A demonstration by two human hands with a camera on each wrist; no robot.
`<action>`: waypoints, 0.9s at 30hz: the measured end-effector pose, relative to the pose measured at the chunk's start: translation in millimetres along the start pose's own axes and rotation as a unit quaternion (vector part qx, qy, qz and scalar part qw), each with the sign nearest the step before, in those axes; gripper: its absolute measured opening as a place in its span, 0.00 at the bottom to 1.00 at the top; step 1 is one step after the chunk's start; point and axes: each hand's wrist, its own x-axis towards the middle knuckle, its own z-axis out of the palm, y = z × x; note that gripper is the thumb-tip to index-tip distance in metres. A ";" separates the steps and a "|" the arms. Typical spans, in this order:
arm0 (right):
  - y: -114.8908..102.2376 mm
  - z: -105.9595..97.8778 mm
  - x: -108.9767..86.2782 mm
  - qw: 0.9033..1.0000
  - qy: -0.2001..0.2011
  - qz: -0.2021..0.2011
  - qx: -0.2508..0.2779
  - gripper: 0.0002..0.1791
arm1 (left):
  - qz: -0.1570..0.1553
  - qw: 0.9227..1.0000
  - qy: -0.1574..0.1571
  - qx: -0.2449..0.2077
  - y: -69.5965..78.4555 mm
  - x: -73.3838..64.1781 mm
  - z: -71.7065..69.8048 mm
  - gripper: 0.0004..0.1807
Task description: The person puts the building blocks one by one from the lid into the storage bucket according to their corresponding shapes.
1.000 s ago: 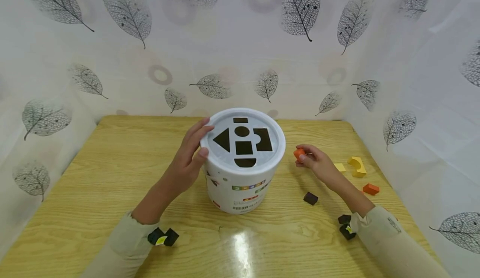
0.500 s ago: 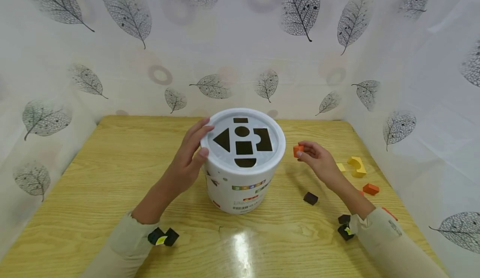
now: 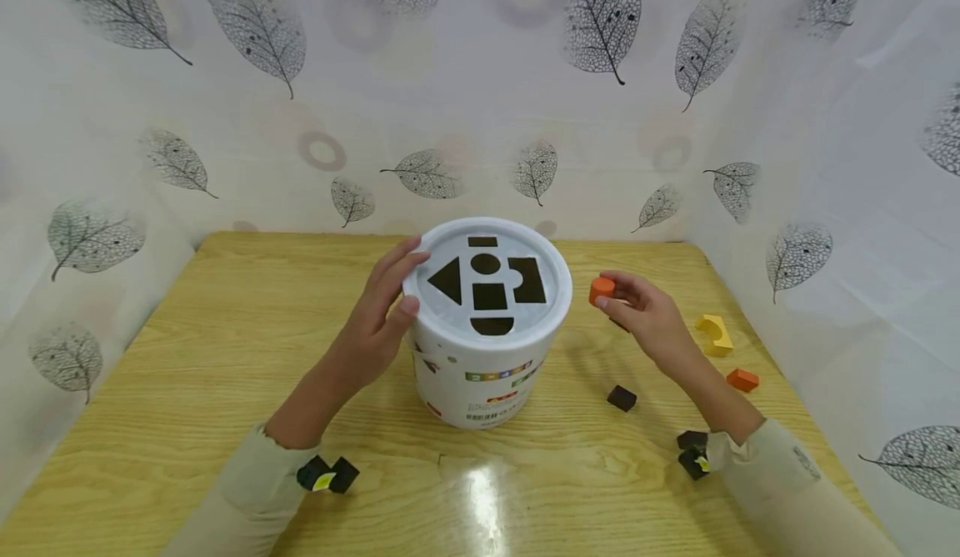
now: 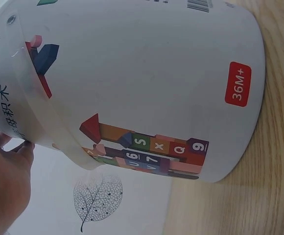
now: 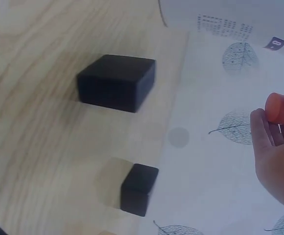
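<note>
A white bucket (image 3: 480, 382) stands upright on the table, its white lid (image 3: 555, 278) cut with triangular, round, square, half-round and other holes. My left hand (image 3: 367, 323) grips the rim at the left, fingertips over the lid's edge and thumb nearer the front. It shows only partly in the left wrist view, beside the bucket wall (image 4: 147, 78). Right of the bucket, my right hand (image 3: 648, 315) pinches an orange cylinder block (image 3: 602, 290) between thumb and fingers, raised above the table. The right wrist view shows the cylinder's (image 5: 278, 108) round end.
A dark block (image 3: 622, 398) lies in front of the right hand, another is partly hidden behind it. To the right lie a yellow arch block (image 3: 714, 334) and an orange block (image 3: 742, 380). Leaf-patterned cloth (image 3: 480, 82) encloses the table (image 3: 247, 315) behind and at the sides.
The right hand has risen slightly and turned the orange block, so its round end now shows. A dark block has come into sight behind that hand. The left hand and bucket stay put.
</note>
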 end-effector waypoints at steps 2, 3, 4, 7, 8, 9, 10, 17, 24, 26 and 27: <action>-5.6 -2.0 -0.8 1.000 0.008 -0.006 0.003 0.32 | 0.000 1.000 0.000 0.000 0.0 0.0 0.2 0.28; -8.5 -3.0 -1.2 1.000 0.012 -0.010 0.005 0.31 | -0.001 1.000 -0.001 -0.001 0.1 -0.1 0.2 0.28; -11.8 -3.9 -1.6 1.000 0.017 -0.014 0.006 0.31 | -0.001 1.000 -0.001 -0.002 0.1 -0.2 0.2 0.28; -22.3 -6.5 -2.2 0.999 0.027 -0.026 0.024 0.30 | -0.003 1.000 -0.001 -0.005 0.2 -0.4 0.2 0.28; -26.2 -7.2 -2.4 0.999 0.029 -0.030 0.032 0.30 | -0.002 1.000 0.000 -0.005 0.1 -0.4 0.2 0.28; -30.2 -7.8 -2.7 0.998 0.029 -0.035 0.039 0.30 | -0.001 1.000 0.000 -0.006 -0.1 -0.3 0.4 0.28; -34.2 -8.2 -2.8 0.998 0.030 -0.038 0.049 0.30 | 0.000 1.000 0.000 -0.006 -0.2 -0.2 0.5 0.28; -58.2 -7.4 -3.5 0.994 0.029 -0.058 0.088 0.28 | 0.002 1.000 0.001 -0.006 -0.5 0.1 1.1 0.28; -81.3 -2.3 -2.5 0.991 0.015 -0.082 0.104 0.27 | -0.002 1.000 0.000 -0.007 0.2 0.1 0.2 0.27; -88.2 -0.2 -1.6 0.991 0.010 -0.091 0.101 0.27 | -0.003 1.000 -0.001 -0.006 0.0 0.0 0.0 0.27; -91.3 1.1 -1.0 0.991 0.009 -0.092 0.098 0.27 | -0.003 1.000 -0.001 -0.006 0.1 0.0 -0.1 0.27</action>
